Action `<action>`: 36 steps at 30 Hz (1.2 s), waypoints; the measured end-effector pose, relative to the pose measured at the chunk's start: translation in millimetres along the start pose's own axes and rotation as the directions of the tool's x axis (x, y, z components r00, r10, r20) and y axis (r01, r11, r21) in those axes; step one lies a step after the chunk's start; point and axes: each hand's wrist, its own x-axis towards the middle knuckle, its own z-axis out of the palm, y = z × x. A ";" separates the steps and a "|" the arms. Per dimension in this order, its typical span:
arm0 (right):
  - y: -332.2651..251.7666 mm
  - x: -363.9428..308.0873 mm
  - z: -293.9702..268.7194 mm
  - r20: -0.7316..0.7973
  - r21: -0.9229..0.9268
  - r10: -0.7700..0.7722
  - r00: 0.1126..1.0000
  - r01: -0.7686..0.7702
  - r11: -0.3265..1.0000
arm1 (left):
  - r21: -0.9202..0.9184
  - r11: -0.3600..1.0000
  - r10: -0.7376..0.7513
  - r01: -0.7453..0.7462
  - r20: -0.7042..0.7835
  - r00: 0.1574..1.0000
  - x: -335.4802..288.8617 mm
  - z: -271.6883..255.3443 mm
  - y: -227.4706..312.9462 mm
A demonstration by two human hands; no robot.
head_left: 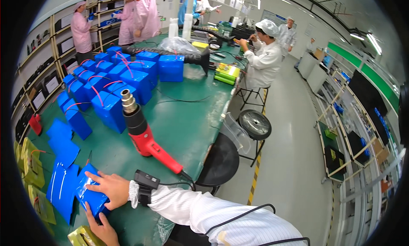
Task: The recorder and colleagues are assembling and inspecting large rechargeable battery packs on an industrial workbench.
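Observation:
A battery pack in shiny blue wrap (pixel 87 184), with a red wire at its far end, is between my hands at the near left of the bench. My right hand (pixel 111 188) lies across its top with the fingers spread and grips its side. From the near side my left hand (pixel 102 231) holds its lower edge, part of that hand cut off by the frame. Flat blue wrap sleeves (pixel 61 188) lie beside the pack. A red and black heat gun (pixel 147 139) stands nozzle up beyond my right hand, touched by neither hand.
Several finished blue packs (pixel 106 107) with red wires crowd the far left of the green bench (pixel 179 118). Yellow-wrapped packs (pixel 32 165) line the left edge. Stools (pixel 254 124) stand at the bench's right side. A co-worker in white (pixel 264 58) sits farther along.

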 end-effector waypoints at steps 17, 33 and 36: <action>-0.2 4.6 5.5 -0.008 0.022 -0.017 1.000 0.017 1.000 | -0.040 0.999 0.005 -0.004 0.006 1.000 1.5 -0.1 -5.5; -0.8 2.9 1.0 0.025 0.029 -0.024 0.999 0.024 0.999 | -0.042 0.997 -0.061 0.061 0.015 0.998 0.5 -1.7 6.1; -0.1 4.2 5.4 -0.001 0.000 0.003 1.000 -0.003 1.000 | -0.020 0.998 -0.060 0.060 0.007 0.998 3.0 0.9 0.6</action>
